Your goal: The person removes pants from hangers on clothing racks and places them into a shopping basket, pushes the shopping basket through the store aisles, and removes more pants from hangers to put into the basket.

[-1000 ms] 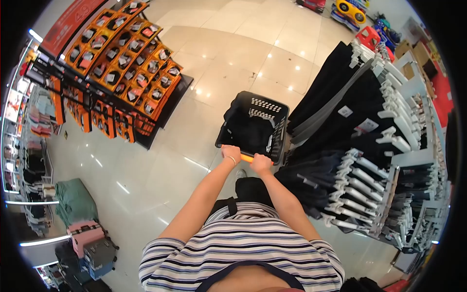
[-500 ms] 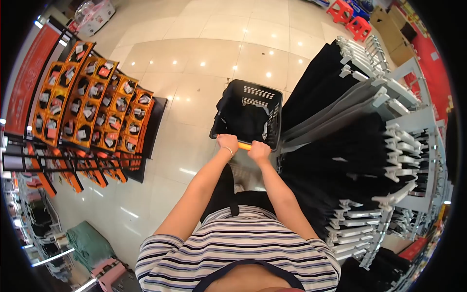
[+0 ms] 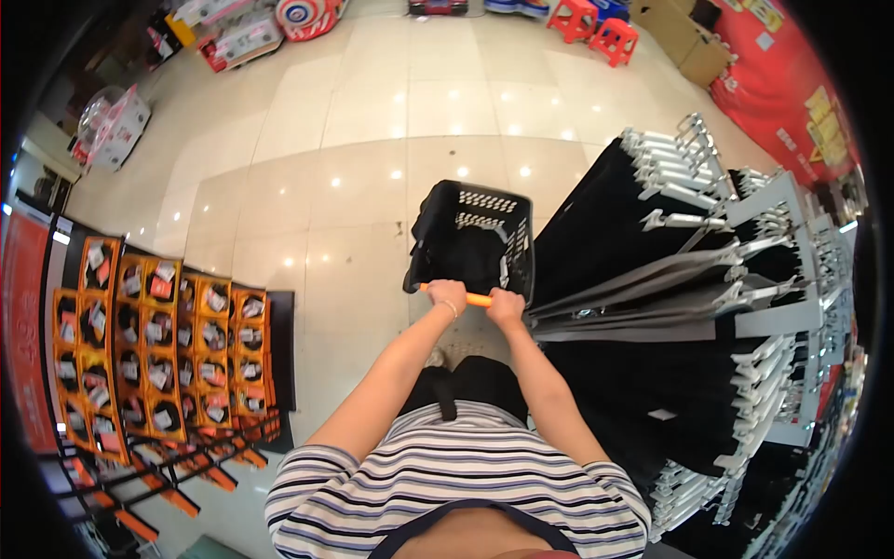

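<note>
A black shopping basket with a perforated wall stands in front of my body, dark cloth inside it and over its left rim. Along its near side runs an orange handle. My left hand is closed round the handle's left part, a thin bracelet at the wrist. The right end of the handle is in my right hand, its fingers wrapped round it. Black and grey trousers on white hangers hang close to the basket's right side.
An orange display rack of small packaged goods stands at the left. White hangers fill the metal rack at the right. Red stools and a cardboard box are at the far right, a pink and white toy machine at the far left.
The orange rack has moved lower in view, and the green bag and pink suitcase have mostly dropped out. More of the floor ahead shows. Both hands have stayed on the handle.
</note>
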`<state>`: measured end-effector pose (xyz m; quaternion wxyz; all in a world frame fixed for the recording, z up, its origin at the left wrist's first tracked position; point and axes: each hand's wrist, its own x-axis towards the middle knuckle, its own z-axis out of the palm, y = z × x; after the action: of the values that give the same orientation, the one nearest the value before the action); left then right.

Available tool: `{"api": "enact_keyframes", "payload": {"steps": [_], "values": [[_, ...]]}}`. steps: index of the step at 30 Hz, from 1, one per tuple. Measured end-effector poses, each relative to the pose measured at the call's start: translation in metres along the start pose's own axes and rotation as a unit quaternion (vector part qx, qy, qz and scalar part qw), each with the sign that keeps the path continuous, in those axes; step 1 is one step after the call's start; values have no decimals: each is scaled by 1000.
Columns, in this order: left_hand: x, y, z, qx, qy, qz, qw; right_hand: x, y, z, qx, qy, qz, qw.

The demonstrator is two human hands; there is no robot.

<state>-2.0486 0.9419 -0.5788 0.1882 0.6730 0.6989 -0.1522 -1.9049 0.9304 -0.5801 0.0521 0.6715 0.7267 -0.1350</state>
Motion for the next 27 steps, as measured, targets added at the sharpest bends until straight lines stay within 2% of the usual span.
{"api": "enact_keyframes", "payload": {"steps": [6, 9, 11, 15, 19, 20, 24, 27], "values": [[79, -4, -30, 51, -1, 22, 998, 67, -7, -8, 20, 10, 60, 998], [119, -5, -54, 60, -12, 70, 996, 106, -7, -19, 22, 8, 77, 997], [144, -4, -74, 63, 4, 82, 995, 131, -8, -31, 35, 3, 95, 995], [196, 0, -107, 79, 44, 127, 988, 184, -3, -43, 63, 54, 94, 992], [255, 13, -131, 81, 71, 119, 987, 234, 8, -60, 82, 55, 114, 989], [268, 15, -140, 93, 47, 145, 984, 246, 10, -62, 85, 45, 115, 989], [313, 32, -166, 98, 61, 154, 981, 289, 23, -81, 100, 38, 137, 985], [348, 44, -184, 144, 35, 178, 973, 315, 31, -92, 123, 30, 152, 980]]}}
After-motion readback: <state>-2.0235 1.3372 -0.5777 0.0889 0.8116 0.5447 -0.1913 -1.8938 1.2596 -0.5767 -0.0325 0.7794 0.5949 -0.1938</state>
